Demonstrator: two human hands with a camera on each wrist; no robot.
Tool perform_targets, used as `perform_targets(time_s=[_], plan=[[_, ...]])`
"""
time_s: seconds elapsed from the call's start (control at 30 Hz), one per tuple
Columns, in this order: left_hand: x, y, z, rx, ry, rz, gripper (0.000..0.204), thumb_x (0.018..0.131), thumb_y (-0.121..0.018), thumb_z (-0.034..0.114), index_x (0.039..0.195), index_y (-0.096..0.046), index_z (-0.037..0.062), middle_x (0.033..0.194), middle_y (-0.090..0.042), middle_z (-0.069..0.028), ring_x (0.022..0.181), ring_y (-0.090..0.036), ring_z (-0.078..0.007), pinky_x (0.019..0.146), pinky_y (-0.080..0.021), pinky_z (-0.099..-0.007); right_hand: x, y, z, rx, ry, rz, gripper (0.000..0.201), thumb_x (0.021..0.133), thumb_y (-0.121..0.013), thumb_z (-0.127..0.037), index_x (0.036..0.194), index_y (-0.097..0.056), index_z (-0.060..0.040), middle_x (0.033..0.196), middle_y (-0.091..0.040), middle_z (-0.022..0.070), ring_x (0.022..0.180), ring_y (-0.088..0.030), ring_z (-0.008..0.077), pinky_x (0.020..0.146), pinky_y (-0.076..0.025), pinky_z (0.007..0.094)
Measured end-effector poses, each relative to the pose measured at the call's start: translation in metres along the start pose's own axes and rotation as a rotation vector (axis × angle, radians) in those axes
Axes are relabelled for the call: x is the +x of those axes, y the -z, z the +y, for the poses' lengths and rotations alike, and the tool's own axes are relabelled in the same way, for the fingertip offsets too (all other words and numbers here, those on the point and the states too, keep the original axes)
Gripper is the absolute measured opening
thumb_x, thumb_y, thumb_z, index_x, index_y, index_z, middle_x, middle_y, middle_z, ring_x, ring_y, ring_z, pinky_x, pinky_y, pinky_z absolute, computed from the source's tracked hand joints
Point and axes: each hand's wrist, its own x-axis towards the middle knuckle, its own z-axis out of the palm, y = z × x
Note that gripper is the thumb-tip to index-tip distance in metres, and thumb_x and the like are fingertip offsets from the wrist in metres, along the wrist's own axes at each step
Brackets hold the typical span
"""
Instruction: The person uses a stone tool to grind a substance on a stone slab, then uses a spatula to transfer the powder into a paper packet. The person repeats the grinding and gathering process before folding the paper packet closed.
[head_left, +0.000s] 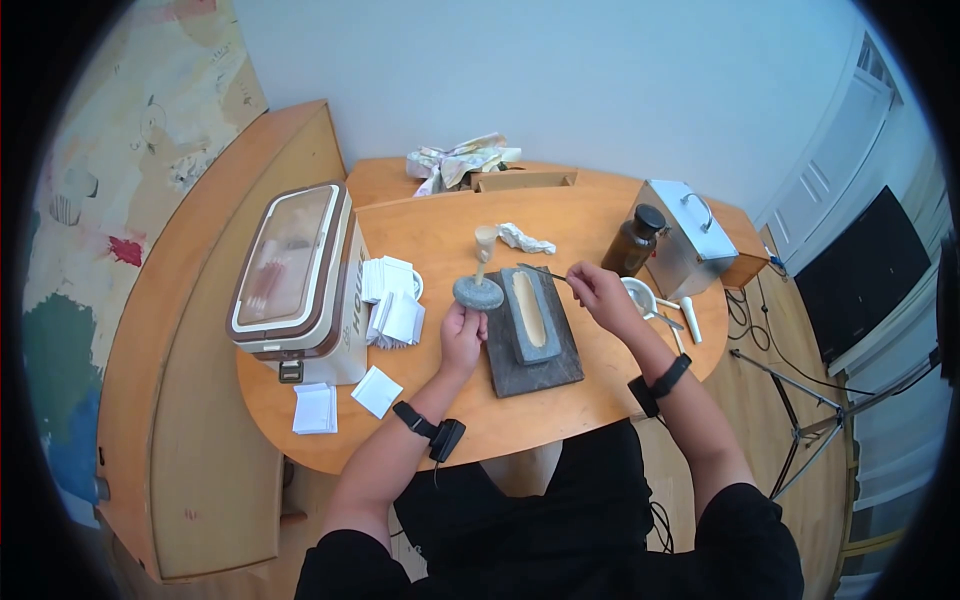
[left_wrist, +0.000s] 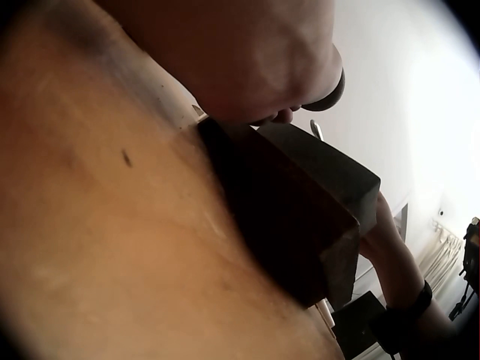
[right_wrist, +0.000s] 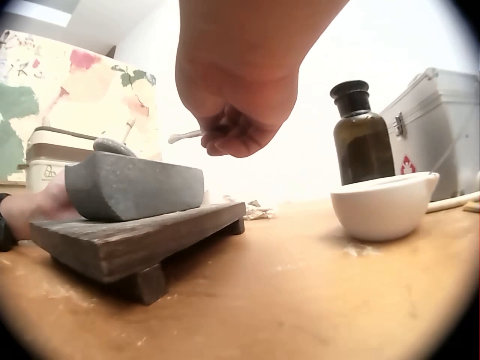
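Observation:
In the head view my left hand (head_left: 463, 338) grips a round grey stone grinding wheel (head_left: 478, 294) with a wooden handle pointing up. The wheel is beside the left edge of a grey stone trough (head_left: 541, 352) holding pale powder (head_left: 529, 312). Beneath the trough is a dark wooden stand (head_left: 510, 378) on short feet. My right hand (head_left: 600, 293) pinches a thin small spoon (head_left: 545, 273) over the trough's far end. In the right wrist view, the spoon's pale tip (right_wrist: 180, 138) shows above the trough. The left wrist view mostly hides the wheel behind my hand.
Right of the trough stand a white mortar (right_wrist: 379, 214), a pestle (head_left: 691, 318), a brown bottle (head_left: 630, 248) and a metal case (head_left: 690, 245). Left are a lidded box (head_left: 300, 290) and white paper packets (head_left: 395, 315). Crumpled tissue (head_left: 525, 239) lies behind.

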Motion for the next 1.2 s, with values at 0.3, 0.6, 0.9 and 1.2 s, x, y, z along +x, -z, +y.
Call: perform_targets(time_s=[0.3,0.6,0.9,1.2], plan=[[0.003,0.004,-0.005,0.019,-0.022,-0.014,0.018,0.111,-0.05,0.024,0.109,-0.056,0.0077,0.074,-0.053,0.0012,0.06,-0.047,-0.0066,0.055,-0.04,-0.0211,0.031,-0.006,0.009,-0.175,0.04,-0.05,0.013,0.099,-0.065,-0.015,0.1,-0.065,-0.0024,0.076,-0.064,0.0153,0.066,-0.061,0.0288,0.065,-0.05,0.0378],[0.002,0.002,-0.002,0.026,-0.04,-0.019,0.02,0.112,-0.047,0.021,0.108,-0.057,0.0043,0.072,-0.049,0.0014,0.059,-0.043,-0.0059,0.055,-0.038,-0.0218,0.021,0.005,0.0,-0.106,0.026,-0.151,0.014,0.1,-0.065,-0.014,0.102,-0.066,-0.001,0.075,-0.065,0.0112,0.067,-0.061,0.0204,0.064,-0.05,0.0344],[0.003,0.001,-0.003,0.028,-0.036,-0.004,0.019,0.112,-0.047,0.02,0.106,-0.057,0.005,0.073,-0.05,0.0015,0.06,-0.044,-0.0057,0.055,-0.038,-0.0216,0.002,0.02,0.001,0.022,-0.024,-0.117,0.012,0.101,-0.065,-0.011,0.102,-0.066,0.0007,0.074,-0.064,0.0061,0.069,-0.062,0.0132,0.064,-0.051,0.0304],[0.003,0.001,-0.002,0.053,-0.052,0.021,0.02,0.112,-0.047,0.021,0.106,-0.058,0.0048,0.073,-0.051,0.0016,0.06,-0.044,-0.0057,0.055,-0.038,-0.0216,-0.035,-0.007,-0.025,0.03,0.034,-0.079,0.009,0.101,-0.065,-0.009,0.102,-0.067,-0.0004,0.072,-0.064,0.0054,0.064,-0.061,0.013,0.061,-0.05,0.0294]])
